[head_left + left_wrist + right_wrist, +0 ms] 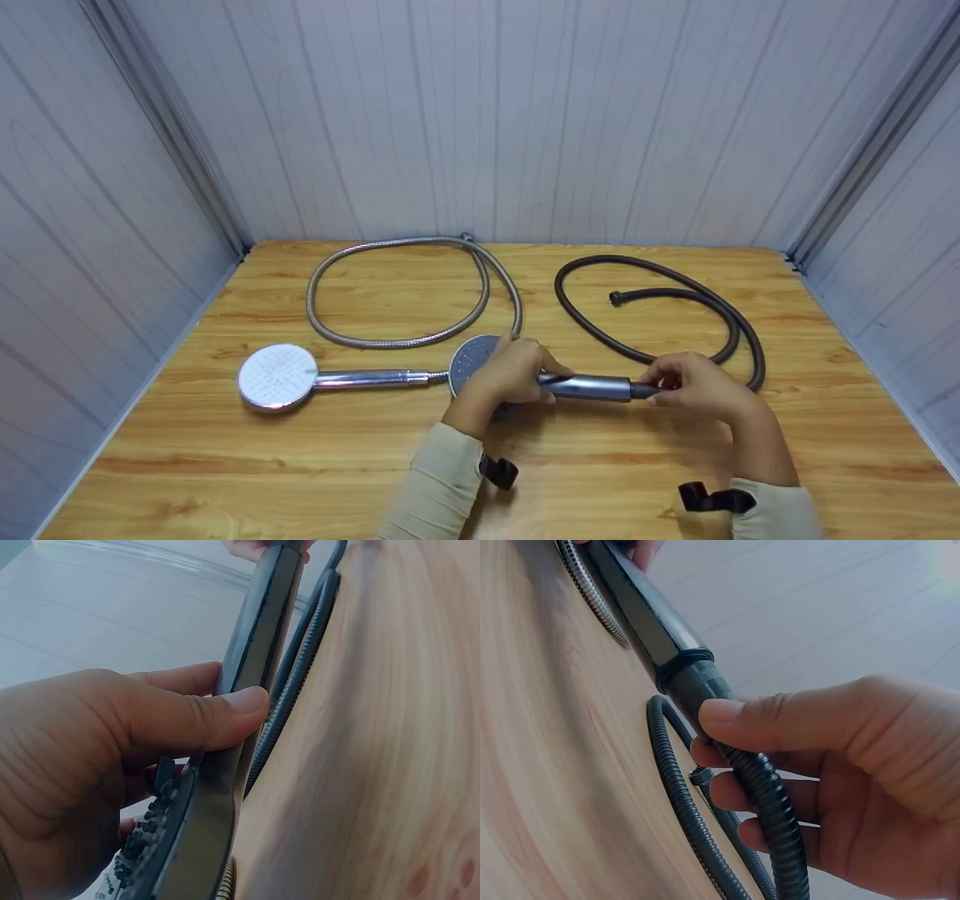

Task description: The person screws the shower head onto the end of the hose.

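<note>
My left hand [514, 371] grips a dark grey shower head [592, 387] at the neck, thumb on one side and fingers on the other. Its round spray face is partly covered by that hand in the head view. At the handle's right end, my right hand [697, 386] pinches the black connector [697, 694] of a dark shower hose [757, 352] between thumb and fingers. The connector meets the handle end in the right wrist view. Ribbed hose [776, 802] runs down past the right fingers.
To the left lies a chrome shower head [277, 377] with a white face, joined to a silver hose [311, 292] looped behind it. The dark hose's loose end nut [616, 298] lies on the wooden table [300, 480]. Panelled walls [480, 120] enclose the back and sides.
</note>
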The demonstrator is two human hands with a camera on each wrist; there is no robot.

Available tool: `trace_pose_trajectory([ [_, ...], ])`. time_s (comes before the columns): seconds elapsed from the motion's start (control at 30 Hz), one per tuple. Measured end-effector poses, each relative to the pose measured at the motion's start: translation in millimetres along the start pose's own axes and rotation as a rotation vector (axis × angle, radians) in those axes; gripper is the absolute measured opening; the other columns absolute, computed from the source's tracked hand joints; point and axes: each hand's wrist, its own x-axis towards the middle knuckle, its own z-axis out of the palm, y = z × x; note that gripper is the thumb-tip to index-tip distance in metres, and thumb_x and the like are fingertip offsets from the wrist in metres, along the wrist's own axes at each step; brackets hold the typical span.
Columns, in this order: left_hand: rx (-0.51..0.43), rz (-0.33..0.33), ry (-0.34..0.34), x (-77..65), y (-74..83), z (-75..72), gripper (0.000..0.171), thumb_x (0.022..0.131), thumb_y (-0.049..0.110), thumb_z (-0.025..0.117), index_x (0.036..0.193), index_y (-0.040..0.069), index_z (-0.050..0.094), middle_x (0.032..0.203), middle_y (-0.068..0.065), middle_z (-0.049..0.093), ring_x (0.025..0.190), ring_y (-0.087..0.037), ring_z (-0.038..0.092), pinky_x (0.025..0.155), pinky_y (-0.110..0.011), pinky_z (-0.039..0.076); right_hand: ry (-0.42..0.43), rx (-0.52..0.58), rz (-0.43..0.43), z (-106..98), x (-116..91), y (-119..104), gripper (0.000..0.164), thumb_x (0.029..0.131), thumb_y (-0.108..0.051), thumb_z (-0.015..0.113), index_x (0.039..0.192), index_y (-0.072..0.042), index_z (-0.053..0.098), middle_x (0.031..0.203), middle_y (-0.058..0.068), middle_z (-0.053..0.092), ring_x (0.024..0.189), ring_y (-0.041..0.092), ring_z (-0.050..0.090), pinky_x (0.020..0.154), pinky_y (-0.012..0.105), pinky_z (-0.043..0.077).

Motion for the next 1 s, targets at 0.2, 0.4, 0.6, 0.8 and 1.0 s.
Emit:
trace_pose_trajectory([
  [0.2,0.056,0.023,0.023,3.2,2.4,4.0,0.046,0.070,0.018,0.088,0.112,0.030,0.074,0.101,0.013,0.072,0.098,-0.007,0.063,0.108,-0.055,0.024,0.004,-0.007,0.013,-3,-2,2,0.018,0.082,-0.006,0.076,0.098,-0.011,0.073,0.089,0.002,0.065,0.081,0.021,0.055,0.069,0.035,0.048],
  [0.4,0.112,0.035,0.026,6.3,8.9,8.2,0.044,0.072,0.022,0.087,0.114,0.032,0.074,0.102,0.015,0.072,0.094,-0.005,0.063,0.100,-0.047,0.030,-0.013,-0.050,0.000,-8,-5,5,0.018,0.081,-0.004,0.075,0.097,-0.012,0.072,0.088,0.001,0.065,0.081,0.021,0.056,0.069,0.034,0.048],
  [0.6,0.154,0.043,0.027,10.0,14.3,12.5,0.044,0.073,0.024,0.086,0.115,0.033,0.073,0.103,0.015,0.071,0.093,-0.008,0.061,0.099,-0.045,0.030,-0.038,-0.056,0.027,-11,-8,7,0.019,0.080,-0.002,0.074,0.096,-0.012,0.071,0.088,0.002,0.064,0.080,0.021,0.055,0.068,0.036,0.047],
  [0.8,0.178,0.058,0.015,13.2,17.9,18.9,0.044,0.074,0.026,0.085,0.115,0.034,0.073,0.102,0.015,0.072,0.093,-0.008,0.061,0.097,-0.043,0.032,-0.059,-0.033,0.060,-12,-11,11,0.021,0.078,0.000,0.074,0.095,-0.010,0.071,0.088,0.003,0.064,0.081,0.021,0.056,0.070,0.037,0.047],
  [1.0,0.196,0.077,0.006,18.5,22.5,23.8,0.043,0.075,0.027,0.084,0.116,0.034,0.072,0.104,0.016,0.071,0.094,-0.008,0.061,0.095,-0.042,0.033,-0.068,-0.011,0.066,-16,-14,16,0.021,0.077,0.003,0.074,0.095,-0.008,0.071,0.087,0.004,0.065,0.079,0.022,0.057,0.070,0.038,0.048],
])
